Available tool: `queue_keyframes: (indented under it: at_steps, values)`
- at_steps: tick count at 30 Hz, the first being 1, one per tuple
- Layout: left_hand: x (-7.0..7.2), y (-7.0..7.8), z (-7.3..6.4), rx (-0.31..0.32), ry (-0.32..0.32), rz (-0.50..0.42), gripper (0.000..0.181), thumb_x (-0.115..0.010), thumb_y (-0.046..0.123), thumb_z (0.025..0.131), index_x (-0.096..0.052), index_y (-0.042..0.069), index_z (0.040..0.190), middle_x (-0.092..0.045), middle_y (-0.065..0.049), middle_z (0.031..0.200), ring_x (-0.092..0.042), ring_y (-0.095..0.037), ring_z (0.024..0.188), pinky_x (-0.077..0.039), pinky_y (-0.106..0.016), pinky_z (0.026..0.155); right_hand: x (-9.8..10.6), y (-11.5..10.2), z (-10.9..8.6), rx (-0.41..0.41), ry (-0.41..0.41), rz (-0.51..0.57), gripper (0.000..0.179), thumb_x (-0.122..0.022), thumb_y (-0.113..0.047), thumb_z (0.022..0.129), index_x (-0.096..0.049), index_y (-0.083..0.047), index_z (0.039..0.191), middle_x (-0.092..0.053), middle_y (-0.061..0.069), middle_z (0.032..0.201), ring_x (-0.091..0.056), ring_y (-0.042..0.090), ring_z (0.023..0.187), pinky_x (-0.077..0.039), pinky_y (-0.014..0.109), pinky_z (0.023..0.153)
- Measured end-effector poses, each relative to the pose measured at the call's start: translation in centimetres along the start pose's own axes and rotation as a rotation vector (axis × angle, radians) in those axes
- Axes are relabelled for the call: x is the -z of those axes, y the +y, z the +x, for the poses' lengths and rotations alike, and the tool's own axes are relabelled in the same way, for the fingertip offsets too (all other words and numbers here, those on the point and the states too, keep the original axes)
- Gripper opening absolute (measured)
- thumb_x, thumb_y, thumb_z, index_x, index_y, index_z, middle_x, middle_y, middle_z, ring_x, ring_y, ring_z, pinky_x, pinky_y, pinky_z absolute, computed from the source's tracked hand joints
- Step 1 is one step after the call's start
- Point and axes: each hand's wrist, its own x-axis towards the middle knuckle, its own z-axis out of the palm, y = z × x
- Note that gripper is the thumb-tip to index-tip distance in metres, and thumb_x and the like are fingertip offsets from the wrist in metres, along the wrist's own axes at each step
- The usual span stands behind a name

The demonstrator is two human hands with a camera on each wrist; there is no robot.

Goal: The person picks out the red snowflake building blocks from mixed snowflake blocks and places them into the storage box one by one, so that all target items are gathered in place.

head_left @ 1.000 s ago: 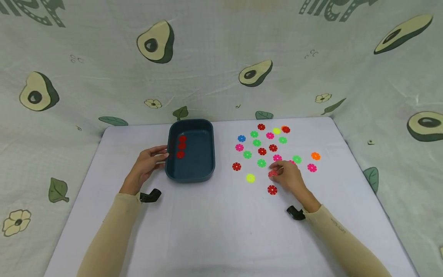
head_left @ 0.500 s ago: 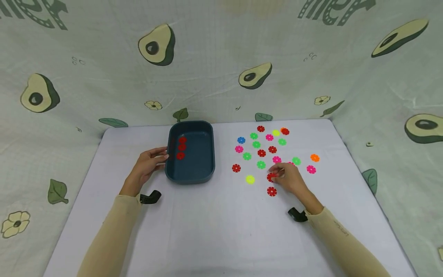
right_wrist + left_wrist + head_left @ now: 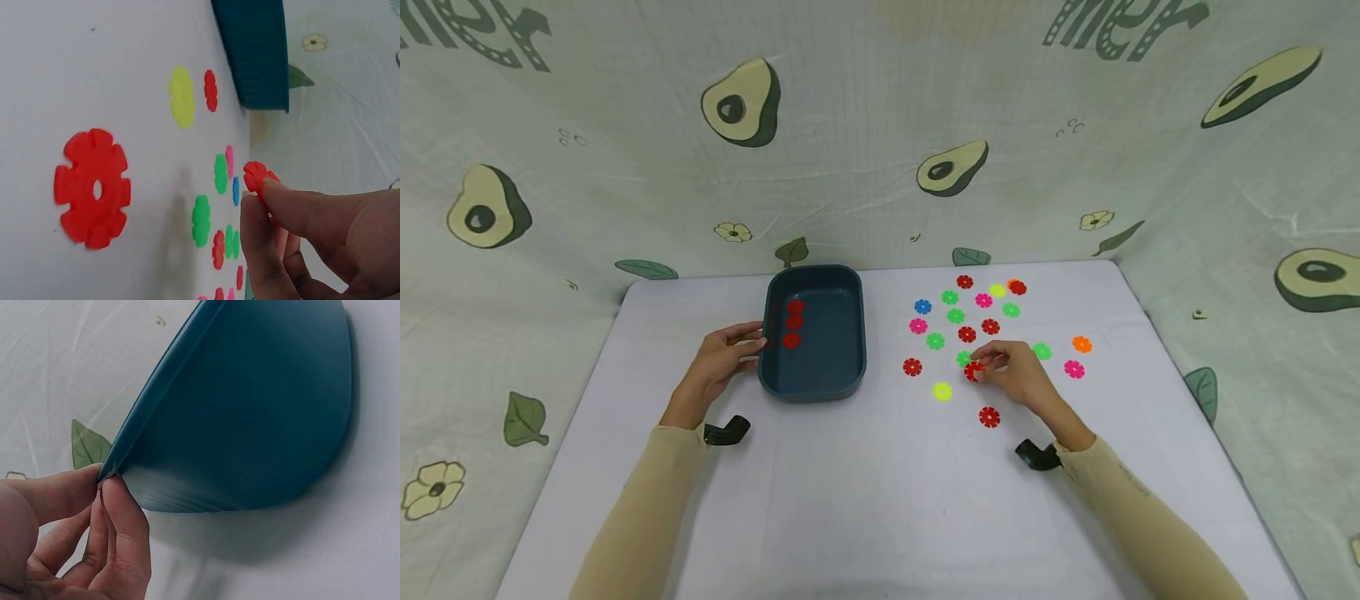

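A dark teal tray (image 3: 812, 367) stands left of centre with three red notched discs (image 3: 794, 322) lying in it. My left hand (image 3: 718, 360) pinches the tray's left rim between thumb and fingers, as the left wrist view shows close up on the teal wall (image 3: 250, 412). Over the scattered discs, my right hand (image 3: 1017, 371) holds a red notched disc (image 3: 255, 177) between thumb and fingertips, raised off the table. Below that hand lies another red disc (image 3: 989, 417), flat, with a small hole in its middle.
Several flower-shaped discs lie to the right of the tray, among them a yellow disc (image 3: 942, 392), a blue disc (image 3: 922, 307) and an orange disc (image 3: 1082, 344). A patterned cloth (image 3: 850, 192) hangs behind the white table (image 3: 850, 500).
My right hand has lifted the red disc from the table and moved slightly left and away from me with it. The left hand keeps its hold on the tray rim.
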Motion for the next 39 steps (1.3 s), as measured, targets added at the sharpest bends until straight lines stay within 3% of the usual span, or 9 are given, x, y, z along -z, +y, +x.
queue_keyframes:
  at_steps: [11,27,39]
  values:
    - [-0.1,0.1,-0.1,0.005,0.0,-0.017,0.057,-0.064,0.009,0.107,-0.043,-0.003,0.158,-0.057,0.002,0.12,-0.065,0.001,0.092,-0.059,-0.02,0.082,-0.2,-2.0,1.0,0.011,-0.055,0.166,0.028,-0.078,0.0,0.094,-0.073,0.006,0.121,-0.071,0.022,0.115,-0.067,0.031,0.099,-0.056,0.02,0.074]
    - [-0.2,0.1,-0.3,0.008,0.003,-0.039,0.057,-0.064,0.009,0.107,-0.043,-0.003,0.158,-0.058,0.002,0.119,-0.065,0.0,0.092,-0.059,-0.018,0.079,-0.8,-4.9,2.4,0.043,-0.106,0.166,0.03,-0.079,-0.003,0.094,-0.073,0.004,0.123,-0.074,0.018,0.114,-0.066,0.028,0.1,-0.056,0.026,0.077]
    - [-0.2,0.1,-0.2,0.003,0.013,-0.029,0.056,-0.064,0.008,0.107,-0.043,-0.003,0.158,-0.057,0.001,0.119,-0.065,0.001,0.092,-0.059,-0.018,0.079,-2.3,-7.3,3.8,0.064,-0.135,0.189,0.029,-0.079,-0.001,0.094,-0.074,0.003,0.122,-0.073,0.019,0.116,-0.067,0.03,0.102,-0.056,0.03,0.079]
